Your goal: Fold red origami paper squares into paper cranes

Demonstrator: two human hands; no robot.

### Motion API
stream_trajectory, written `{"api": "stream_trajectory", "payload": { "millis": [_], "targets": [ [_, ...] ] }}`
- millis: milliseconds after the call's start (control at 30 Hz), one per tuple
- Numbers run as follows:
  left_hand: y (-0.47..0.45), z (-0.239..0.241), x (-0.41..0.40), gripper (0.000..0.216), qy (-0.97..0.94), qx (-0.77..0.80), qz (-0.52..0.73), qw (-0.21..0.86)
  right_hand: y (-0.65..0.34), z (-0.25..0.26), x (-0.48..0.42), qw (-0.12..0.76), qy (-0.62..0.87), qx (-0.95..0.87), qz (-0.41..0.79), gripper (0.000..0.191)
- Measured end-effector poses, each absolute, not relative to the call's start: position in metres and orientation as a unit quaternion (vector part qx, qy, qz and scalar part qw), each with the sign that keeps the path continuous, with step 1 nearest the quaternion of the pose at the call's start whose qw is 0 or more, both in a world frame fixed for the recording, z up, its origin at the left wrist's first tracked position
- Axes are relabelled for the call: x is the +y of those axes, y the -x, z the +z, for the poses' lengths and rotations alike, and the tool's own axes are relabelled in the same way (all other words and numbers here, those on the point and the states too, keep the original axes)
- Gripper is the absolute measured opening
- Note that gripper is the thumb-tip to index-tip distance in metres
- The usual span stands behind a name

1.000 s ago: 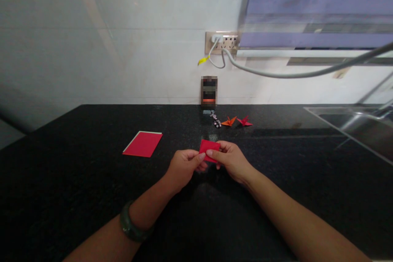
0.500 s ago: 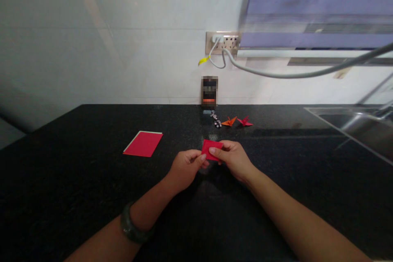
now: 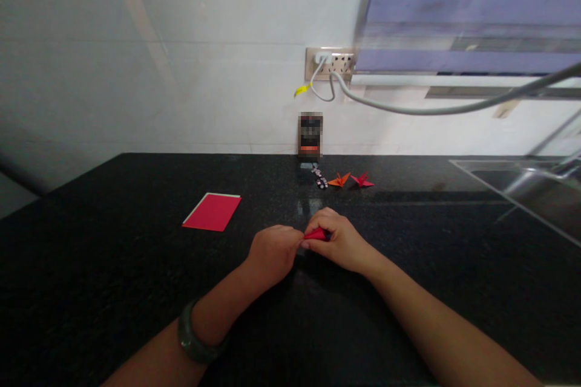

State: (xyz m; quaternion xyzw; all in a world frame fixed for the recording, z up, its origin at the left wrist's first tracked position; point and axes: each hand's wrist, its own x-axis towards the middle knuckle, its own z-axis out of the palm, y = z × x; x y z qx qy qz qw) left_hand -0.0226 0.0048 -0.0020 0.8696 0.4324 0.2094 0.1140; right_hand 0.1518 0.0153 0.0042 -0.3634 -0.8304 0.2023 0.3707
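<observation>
A small folded piece of red paper [image 3: 315,234] lies low on the black counter [image 3: 113,266], pinched between both hands. My left hand [image 3: 272,252], with a dark green bangle on its wrist, is closed with its fingertips on the paper's left end. My right hand [image 3: 338,239] curls over the paper from above and the right, covering most of it. Only a thin red wedge shows between the fingers.
A stack of red paper sheets [image 3: 212,212] lies to the left. An orange paper crane [image 3: 338,180], a red paper crane [image 3: 362,180] and a small patterned one [image 3: 321,181] sit near the wall below a blurred object [image 3: 310,135]. A socket [image 3: 330,63] with cables is above; a sink [image 3: 531,190] lies right.
The red paper was held up flat and facing me; now both hands have lowered it to the counter and closed over it, so only a narrow edge shows.
</observation>
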Motion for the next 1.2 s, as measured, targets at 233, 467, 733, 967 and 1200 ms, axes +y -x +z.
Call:
{"api": "stream_trajectory", "payload": {
  "millis": [233,467,733,967,1200],
  "targets": [
    [0.023,0.001,0.004,0.028,-0.876,0.412,0.216,0.125,-0.151,0.007,0.014,0.376,0.347,-0.828,0.230,0.011],
    [0.024,0.008,0.004,0.030,-0.859,0.418,0.230,0.186,-0.164,0.012,0.019,0.432,0.375,-0.767,0.290,0.009],
    [0.019,-0.001,0.010,0.029,-0.687,0.487,0.335,0.423,-0.167,0.010,0.031,0.574,0.466,-0.536,0.406,0.023],
    [0.014,-0.001,0.008,0.023,-0.569,0.462,0.416,0.538,-0.135,0.002,0.012,0.450,0.400,-0.525,0.602,0.029],
    [0.015,-0.004,0.008,0.017,-0.598,0.454,0.403,0.524,-0.136,0.002,0.012,0.497,0.401,-0.473,0.607,0.025]
  ]
}}
